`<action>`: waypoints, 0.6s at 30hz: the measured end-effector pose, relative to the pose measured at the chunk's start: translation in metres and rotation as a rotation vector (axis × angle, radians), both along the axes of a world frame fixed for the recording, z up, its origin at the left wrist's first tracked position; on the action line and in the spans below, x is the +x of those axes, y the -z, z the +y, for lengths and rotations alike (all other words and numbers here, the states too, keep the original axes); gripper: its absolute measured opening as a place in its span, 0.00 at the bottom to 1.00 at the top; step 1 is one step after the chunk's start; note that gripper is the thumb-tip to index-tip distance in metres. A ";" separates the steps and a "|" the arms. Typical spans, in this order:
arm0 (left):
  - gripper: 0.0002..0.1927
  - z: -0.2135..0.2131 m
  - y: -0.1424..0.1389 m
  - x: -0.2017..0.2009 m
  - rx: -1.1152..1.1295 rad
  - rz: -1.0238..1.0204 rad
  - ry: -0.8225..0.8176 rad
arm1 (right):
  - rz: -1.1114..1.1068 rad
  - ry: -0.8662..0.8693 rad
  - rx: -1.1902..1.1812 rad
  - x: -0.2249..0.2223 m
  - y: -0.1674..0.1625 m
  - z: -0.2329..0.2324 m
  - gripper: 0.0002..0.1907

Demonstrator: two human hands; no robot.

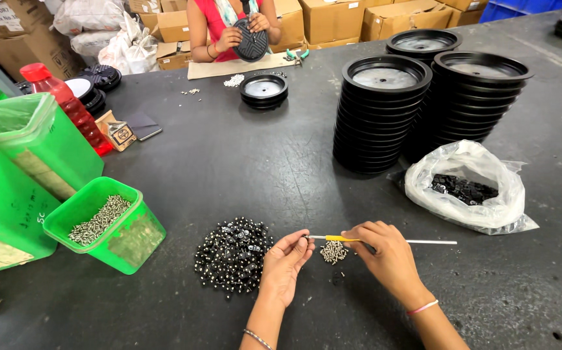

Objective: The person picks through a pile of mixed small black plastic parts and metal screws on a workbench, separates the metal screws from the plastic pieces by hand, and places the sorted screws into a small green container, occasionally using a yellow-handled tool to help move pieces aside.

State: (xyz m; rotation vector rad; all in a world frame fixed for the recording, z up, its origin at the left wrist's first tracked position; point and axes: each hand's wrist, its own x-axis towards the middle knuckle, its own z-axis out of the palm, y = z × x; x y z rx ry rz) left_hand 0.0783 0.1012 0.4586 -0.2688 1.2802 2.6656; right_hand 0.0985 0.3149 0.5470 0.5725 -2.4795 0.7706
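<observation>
Sitting at the left, a green bin [103,223] holds small screws. Next, a heap of tiny black parts [232,256] lies on the table [229,162]. The left hand [285,262] pinches something small at its fingertips, too tiny to make out. A little screw pile [333,252] sits between the hands. The right hand [388,253] closes on a thin yellow-handled tool [385,240], probably light and stiff, best gripped at the handle.
</observation>
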 end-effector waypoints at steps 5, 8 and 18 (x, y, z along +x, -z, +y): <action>0.14 0.001 0.000 0.000 -0.062 0.013 -0.015 | 0.021 0.007 -0.002 0.002 0.000 -0.001 0.09; 0.13 0.003 0.002 0.001 -0.119 0.011 -0.048 | 0.050 0.019 0.017 0.003 0.000 -0.001 0.08; 0.12 0.004 0.003 0.004 -0.209 0.085 -0.068 | 0.098 0.019 0.048 0.003 0.005 -0.001 0.07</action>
